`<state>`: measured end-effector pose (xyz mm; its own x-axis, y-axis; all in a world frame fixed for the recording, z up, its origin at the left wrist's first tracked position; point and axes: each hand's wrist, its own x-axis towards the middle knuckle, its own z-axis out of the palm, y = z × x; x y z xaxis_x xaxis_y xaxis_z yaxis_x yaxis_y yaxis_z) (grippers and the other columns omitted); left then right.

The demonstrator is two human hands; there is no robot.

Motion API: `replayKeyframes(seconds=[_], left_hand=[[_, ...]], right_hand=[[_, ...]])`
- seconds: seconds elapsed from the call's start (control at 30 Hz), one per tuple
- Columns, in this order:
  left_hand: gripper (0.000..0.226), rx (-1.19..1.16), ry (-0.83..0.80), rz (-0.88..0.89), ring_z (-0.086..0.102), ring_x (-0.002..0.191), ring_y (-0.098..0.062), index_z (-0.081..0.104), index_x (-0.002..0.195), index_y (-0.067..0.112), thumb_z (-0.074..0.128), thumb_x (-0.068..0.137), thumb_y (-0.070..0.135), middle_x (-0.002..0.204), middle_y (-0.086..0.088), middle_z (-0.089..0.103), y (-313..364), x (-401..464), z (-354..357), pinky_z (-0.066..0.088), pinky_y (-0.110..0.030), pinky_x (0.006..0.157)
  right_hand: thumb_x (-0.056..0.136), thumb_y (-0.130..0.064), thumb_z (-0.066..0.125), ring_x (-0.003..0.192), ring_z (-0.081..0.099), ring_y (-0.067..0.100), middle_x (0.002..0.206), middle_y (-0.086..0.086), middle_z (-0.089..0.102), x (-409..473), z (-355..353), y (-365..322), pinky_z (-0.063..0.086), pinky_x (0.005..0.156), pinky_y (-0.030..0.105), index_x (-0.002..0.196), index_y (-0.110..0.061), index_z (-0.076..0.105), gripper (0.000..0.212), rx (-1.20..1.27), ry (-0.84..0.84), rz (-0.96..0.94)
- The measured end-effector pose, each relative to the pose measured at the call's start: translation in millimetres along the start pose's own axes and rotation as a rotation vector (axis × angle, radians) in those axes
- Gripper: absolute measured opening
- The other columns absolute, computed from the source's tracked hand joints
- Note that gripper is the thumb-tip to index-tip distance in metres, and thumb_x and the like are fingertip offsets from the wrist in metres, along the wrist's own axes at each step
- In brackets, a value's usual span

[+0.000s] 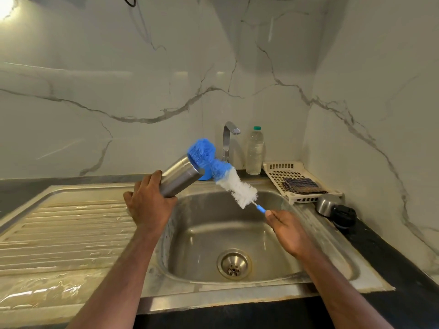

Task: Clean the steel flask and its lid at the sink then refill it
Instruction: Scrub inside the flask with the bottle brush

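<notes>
My left hand (147, 202) grips the base of the steel flask (181, 177), which is tilted with its mouth pointing up and to the right, above the sink basin (273, 236). My right hand (286, 230) pinches the blue handle of a bottle brush (225, 175). The brush has a blue tip and white bristles. Its blue tip sits at the flask's mouth, and most of the bristles are outside. The flask's lid (336, 210), steel with a black top, lies on the sink's right ledge.
A steel tap (228, 141) stands behind the basin, with a clear plastic bottle (255, 151) to its right. A white plastic rack (299, 181) holds a dark checked cloth (301, 185). The ribbed drainboard (66, 231) on the left is wet. A blue object shows behind the flask.
</notes>
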<state>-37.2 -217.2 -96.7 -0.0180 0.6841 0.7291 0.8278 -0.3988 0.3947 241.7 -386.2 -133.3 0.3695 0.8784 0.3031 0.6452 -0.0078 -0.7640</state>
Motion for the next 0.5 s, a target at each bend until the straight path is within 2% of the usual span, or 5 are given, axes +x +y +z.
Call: replayKeyframes(seconds=[0.1,0.2,0.3,0.4,0.5], left_hand=[[0.071,-0.020,0.005,0.006,0.063,0.098,-0.033,0.062,0.121,0.019,0.087,0.055,0.026,0.107,-0.004,0.070,3,0,1,0.039,-0.046,0.082],[0.075,-0.071,0.018,-0.054,0.064,0.098,-0.033,0.062,0.125,0.017,0.090,0.055,0.025,0.107,-0.006,0.070,-4,2,0,0.041,-0.048,0.084],[0.074,-0.064,0.001,-0.024,0.065,0.096,-0.033,0.062,0.123,0.017,0.090,0.055,0.026,0.105,-0.005,0.070,1,1,-1,0.042,-0.048,0.084],[0.073,-0.134,-0.015,-0.041,0.065,0.091,-0.032,0.064,0.122,0.018,0.089,0.054,0.029,0.101,-0.003,0.069,14,2,-6,0.046,-0.047,0.083],[0.068,-0.271,-0.012,-0.046,0.064,0.081,-0.028,0.064,0.116,0.019,0.091,0.055,0.034,0.093,0.001,0.067,22,5,-14,0.052,-0.045,0.076]], right_hand=[[0.106,-0.033,0.046,0.053,0.039,0.008,0.055,-0.010,0.044,1,0,3,0.032,0.058,0.033,0.064,-0.021,0.051,0.044,-0.006,-0.016,-0.016],[0.106,-0.033,0.047,0.057,0.043,0.010,0.060,-0.008,0.047,-2,-10,13,0.034,0.060,0.035,0.068,-0.020,0.055,0.041,-0.008,-0.015,0.007],[0.107,-0.036,0.044,0.056,0.042,0.010,0.060,-0.007,0.047,1,-5,7,0.033,0.058,0.034,0.067,-0.022,0.051,0.043,-0.038,-0.004,-0.033],[0.103,-0.046,0.041,0.054,0.037,0.009,0.056,-0.009,0.042,1,5,0,0.030,0.058,0.035,0.063,-0.022,0.047,0.046,0.033,-0.026,-0.107],[0.094,-0.053,0.040,0.055,0.037,0.007,0.056,-0.013,0.042,1,-3,7,0.031,0.059,0.034,0.064,-0.021,0.047,0.044,0.128,0.017,-0.095]])
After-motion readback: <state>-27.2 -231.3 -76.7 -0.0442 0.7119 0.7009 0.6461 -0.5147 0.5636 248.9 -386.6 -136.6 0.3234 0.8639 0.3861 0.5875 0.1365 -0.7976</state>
